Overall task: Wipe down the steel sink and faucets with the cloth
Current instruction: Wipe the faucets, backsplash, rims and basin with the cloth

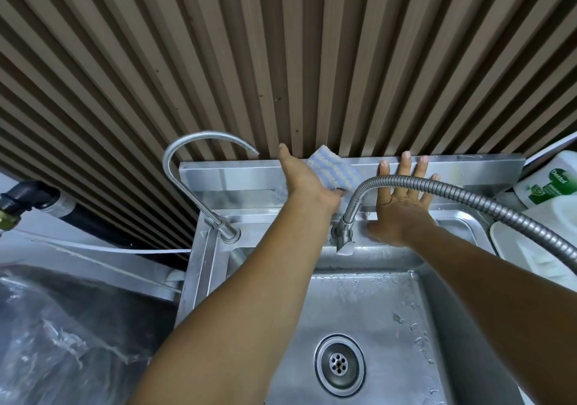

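Observation:
The steel sink point(368, 311) fills the lower middle, wet with droplets, its drain point(339, 364) near the bottom. My left hand point(307, 183) presses a blue-and-white striped cloth point(332, 169) flat against the steel backsplash point(237, 175), fingers over it. My right hand point(401, 205) rests open on the backsplash and ledge, fingers spread, holding nothing. A smooth gooseneck faucet point(175, 167) rises at the left corner. A flexible ribbed faucet hose point(468, 200) arcs from its base point(343, 233) across my right hand toward the right edge.
A slatted brown wall point(281, 61) stands directly behind the backsplash. White jugs, one with a green Dettol label point(549, 186), crowd the right rim. At left lie a clear plastic sheet point(62, 342), a white tube point(125, 250) and a dark pipe fitting point(25, 198).

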A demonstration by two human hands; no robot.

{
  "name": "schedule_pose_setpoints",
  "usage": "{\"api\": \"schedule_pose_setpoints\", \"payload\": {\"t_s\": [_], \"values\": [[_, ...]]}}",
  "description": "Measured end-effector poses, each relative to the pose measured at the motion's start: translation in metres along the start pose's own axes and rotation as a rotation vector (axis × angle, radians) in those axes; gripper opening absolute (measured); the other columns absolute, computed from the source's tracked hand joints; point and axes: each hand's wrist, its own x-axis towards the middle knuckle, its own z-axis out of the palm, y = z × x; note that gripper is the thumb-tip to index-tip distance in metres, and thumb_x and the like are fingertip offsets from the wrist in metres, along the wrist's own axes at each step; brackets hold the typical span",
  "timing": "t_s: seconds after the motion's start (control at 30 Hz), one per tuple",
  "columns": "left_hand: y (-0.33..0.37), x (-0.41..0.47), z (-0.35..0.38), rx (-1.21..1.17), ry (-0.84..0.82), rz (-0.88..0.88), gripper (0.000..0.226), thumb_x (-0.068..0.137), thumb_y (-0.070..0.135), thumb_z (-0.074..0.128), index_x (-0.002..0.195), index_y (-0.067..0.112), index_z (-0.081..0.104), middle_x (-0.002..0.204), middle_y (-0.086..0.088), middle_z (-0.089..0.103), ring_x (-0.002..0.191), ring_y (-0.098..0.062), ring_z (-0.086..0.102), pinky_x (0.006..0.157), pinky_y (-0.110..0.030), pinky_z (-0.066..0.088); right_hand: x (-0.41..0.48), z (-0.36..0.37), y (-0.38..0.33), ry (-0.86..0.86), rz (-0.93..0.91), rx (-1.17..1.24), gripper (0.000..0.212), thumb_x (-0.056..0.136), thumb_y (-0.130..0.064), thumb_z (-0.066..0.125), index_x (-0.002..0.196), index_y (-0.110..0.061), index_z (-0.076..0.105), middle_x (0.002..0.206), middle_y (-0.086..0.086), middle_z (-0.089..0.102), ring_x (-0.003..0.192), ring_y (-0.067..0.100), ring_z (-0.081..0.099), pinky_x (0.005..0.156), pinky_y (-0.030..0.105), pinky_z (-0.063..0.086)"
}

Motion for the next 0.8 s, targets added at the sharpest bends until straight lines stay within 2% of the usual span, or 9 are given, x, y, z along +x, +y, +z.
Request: {"api": "schedule_pose_setpoints", "payload": {"t_s": [0.13,0.2,0.27,0.3,0.37,0.47,0.57,0.7,0.8], "values": [[0.023,-0.009,-0.018,0.126,0.043,0.118,0.055,0.075,0.058,0.067,0.109,0.015,0.057,0.105,-0.001,0.063,0.089,-0.022,0.062,0.079,-0.037,0.048,-0.003,-0.006,-0.001,-0.030,0.006,-0.027,0.129,0.085,-0.063,0.053,0.112,-0.023,-0.066,0.122,0.016,-0.070,0.120,0.048,-0.056,0.098,0.063,-0.030],[0.042,-0.004,-0.029,0.138,0.299,0.272,0.083,0.066,0.052,0.072,0.135,0.016,0.043,0.129,-0.003,0.056,0.104,-0.022,0.060,0.084,-0.037,0.050,-0.005,-0.009,-0.002,-0.038,0.007,-0.030,0.130,0.086,-0.064,0.054,0.111,-0.024,-0.067,0.121,0.015,-0.071,0.120,0.047,-0.056,0.098,0.063,-0.030],[0.058,0.002,-0.040,0.287,0.507,0.452,0.113,0.074,0.048,0.068,0.157,0.018,-0.002,0.164,-0.010,0.011,0.144,-0.030,0.029,0.113,-0.046,0.033,-0.007,-0.011,-0.002,-0.038,0.001,-0.024,0.128,0.087,-0.064,0.053,0.111,-0.024,-0.067,0.121,0.015,-0.071,0.122,0.047,-0.055,0.103,0.064,-0.027],[0.061,0.005,-0.046,0.414,0.569,0.544,0.111,0.082,0.045,0.065,0.156,0.017,-0.013,0.165,-0.013,-0.009,0.151,-0.034,0.008,0.119,-0.049,0.021,-0.009,-0.012,-0.002,-0.036,-0.003,-0.026,0.128,0.088,-0.063,0.052,0.111,-0.024,-0.067,0.122,0.015,-0.071,0.123,0.047,-0.055,0.105,0.064,-0.024],[0.059,0.009,-0.057,0.667,0.611,0.713,0.102,0.091,0.038,0.059,0.155,0.012,-0.015,0.161,-0.018,-0.022,0.149,-0.041,-0.010,0.120,-0.055,0.010,-0.013,-0.014,-0.003,-0.032,-0.008,-0.025,0.127,0.088,-0.061,0.054,0.114,-0.025,-0.066,0.125,0.015,-0.069,0.126,0.046,-0.053,0.109,0.064,-0.021],[0.028,0.013,-0.076,0.986,0.495,0.910,0.085,0.100,0.039,0.048,0.156,0.004,-0.006,0.160,-0.024,-0.021,0.145,-0.049,-0.019,0.118,-0.057,-0.006,-0.024,-0.011,-0.009,0.057,-0.001,-0.002,0.123,0.088,-0.046,0.059,0.134,-0.026,-0.053,0.144,0.013,-0.056,0.138,0.043,-0.043,0.116,0.061,-0.010],[-0.019,0.015,-0.099,1.419,0.236,1.112,0.074,0.102,0.052,0.022,0.157,0.006,0.004,0.162,-0.021,-0.016,0.145,-0.044,-0.025,0.116,-0.043,-0.021,-0.032,-0.004,-0.014,0.202,0.021,0.042,0.105,0.089,-0.027,0.059,0.155,-0.028,-0.023,0.162,0.010,-0.030,0.150,0.038,-0.023,0.121,0.057,-0.001],[-0.038,0.021,-0.115,1.882,-0.134,1.326,0.061,0.102,0.042,0.018,0.158,0.018,0.014,0.165,-0.008,-0.009,0.148,-0.034,-0.024,0.122,-0.053,-0.001,-0.031,-0.005,-0.017,0.239,0.029,0.078,0.095,0.091,-0.018,0.053,0.158,-0.033,-0.013,0.165,0.013,-0.020,0.153,0.040,-0.010,0.124,0.052,0.007],[-0.024,0.022,-0.123,2.005,-0.170,1.310,0.059,0.103,0.039,0.021,0.158,0.023,0.010,0.165,-0.001,-0.015,0.148,-0.028,-0.026,0.121,-0.055,0.008,-0.030,-0.010,-0.012,0.212,0.018,0.068,0.092,0.093,-0.019,0.049,0.157,-0.035,-0.014,0.166,0.011,-0.020,0.153,0.039,-0.006,0.125,0.048,0.015]]}}
